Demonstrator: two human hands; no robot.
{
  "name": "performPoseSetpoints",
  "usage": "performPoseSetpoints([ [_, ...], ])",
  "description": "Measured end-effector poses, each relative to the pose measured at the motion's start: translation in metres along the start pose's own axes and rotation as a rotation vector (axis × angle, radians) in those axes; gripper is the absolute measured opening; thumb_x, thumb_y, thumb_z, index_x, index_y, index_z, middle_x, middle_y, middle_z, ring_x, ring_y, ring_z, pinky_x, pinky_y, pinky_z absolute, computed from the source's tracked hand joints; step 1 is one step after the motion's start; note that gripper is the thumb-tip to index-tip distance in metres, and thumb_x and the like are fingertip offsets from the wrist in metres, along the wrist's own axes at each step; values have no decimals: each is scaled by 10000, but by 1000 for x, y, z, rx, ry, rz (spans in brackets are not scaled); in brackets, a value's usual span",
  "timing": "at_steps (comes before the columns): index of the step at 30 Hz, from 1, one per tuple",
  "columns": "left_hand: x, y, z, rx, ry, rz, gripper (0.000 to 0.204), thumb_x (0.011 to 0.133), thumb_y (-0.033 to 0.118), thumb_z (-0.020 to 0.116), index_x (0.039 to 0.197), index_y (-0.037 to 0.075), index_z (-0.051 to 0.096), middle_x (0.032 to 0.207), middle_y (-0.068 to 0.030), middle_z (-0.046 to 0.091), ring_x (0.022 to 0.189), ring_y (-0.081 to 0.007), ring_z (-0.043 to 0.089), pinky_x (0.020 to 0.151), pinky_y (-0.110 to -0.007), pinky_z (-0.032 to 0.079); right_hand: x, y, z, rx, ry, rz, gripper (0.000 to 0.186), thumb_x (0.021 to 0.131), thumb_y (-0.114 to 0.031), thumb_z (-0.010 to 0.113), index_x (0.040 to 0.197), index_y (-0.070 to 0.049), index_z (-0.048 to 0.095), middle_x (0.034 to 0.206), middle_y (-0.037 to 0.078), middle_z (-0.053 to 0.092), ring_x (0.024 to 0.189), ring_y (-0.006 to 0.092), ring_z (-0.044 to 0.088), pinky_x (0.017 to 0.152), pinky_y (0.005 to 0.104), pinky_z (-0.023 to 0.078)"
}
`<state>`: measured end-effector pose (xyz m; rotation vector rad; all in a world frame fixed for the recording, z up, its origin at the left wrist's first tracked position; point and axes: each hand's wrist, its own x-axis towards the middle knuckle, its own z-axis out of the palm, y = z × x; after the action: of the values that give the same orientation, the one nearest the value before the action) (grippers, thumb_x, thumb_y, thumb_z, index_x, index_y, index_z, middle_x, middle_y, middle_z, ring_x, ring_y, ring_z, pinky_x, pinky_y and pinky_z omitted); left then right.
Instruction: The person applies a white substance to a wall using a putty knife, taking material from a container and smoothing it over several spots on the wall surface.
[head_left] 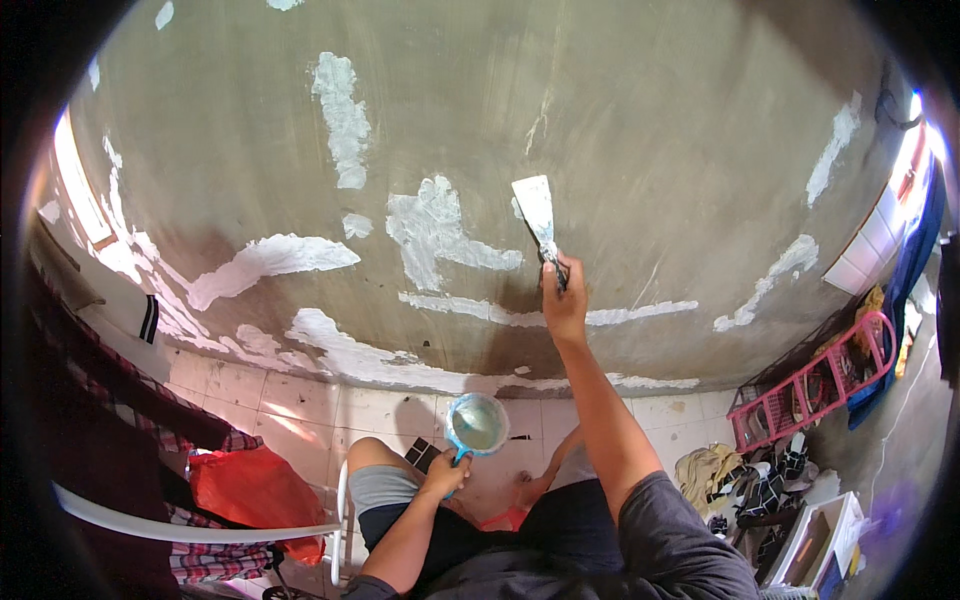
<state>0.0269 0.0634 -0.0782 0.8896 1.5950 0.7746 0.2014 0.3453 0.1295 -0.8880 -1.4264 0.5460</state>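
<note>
Scraper [534, 205] in front of the far wall [650, 130], a little right of the middle, its wide white-smeared blade pointing up and slightly left; whether the blade touches the surface, I cannot tell. Its dark handle is in the right hand [563, 285], the fingers curled closed around it and the arm stretched well out toward the wall. Nearer and to the left, low over the tiled floor [365, 410], the left hand [450, 473] is closed round the blue handle of a round pan [477, 424], which has pale material inside it. White patches [425, 230] of uneven shape spread over the grey-brown wall, the largest to the left of the scraper and along the wall's foot. On the near left, a red bag [250, 490] lies behind a curved white rail [220, 532], beside dark and plaid cloth [215, 562]. On the right, a pink rack [810, 385] leans at a slant, with a heap of clothes [765, 480] just nearer and a white box [820, 545] nearer again.
</note>
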Motion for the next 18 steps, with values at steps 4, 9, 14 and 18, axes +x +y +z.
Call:
performPoseSetpoints([
  [4,2,4,0,-16,-12,-6,340,965,355,617,986,16,605,719,-50,637,500,-130,568,495,-300,464,-12,14,-3,-71,-21,31,213,1010,-186,586,1135,-23,527,773,-10,556,701,69,503,633,247,435],
  [9,4,10,4,12,5,-6,342,962,356,612,973,14,604,730,-60,649,499,-136,581,499,-308,475,-43,33,-14,33,-35,39,240,1015,-219,588,1144,-26,526,791,-6,575,711,71,527,646,249,455],
  [14,3,0,1,32,-10,17,360,955,374,615,1008,18,616,736,-63,656,500,-138,585,505,-306,479,-9,4,6,78,-5,-10,212,1018,-206,579,1120,-24,541,798,-1,588,709,71,534,643,247,458],
  [18,4,1,1,36,-21,-18,362,953,386,613,1013,29,619,740,-64,662,514,-141,594,522,-310,484,14,-4,14,-45,49,-17,153,1010,-177,583,1033,-30,553,772,8,601,681,69,544,619,236,455],
])
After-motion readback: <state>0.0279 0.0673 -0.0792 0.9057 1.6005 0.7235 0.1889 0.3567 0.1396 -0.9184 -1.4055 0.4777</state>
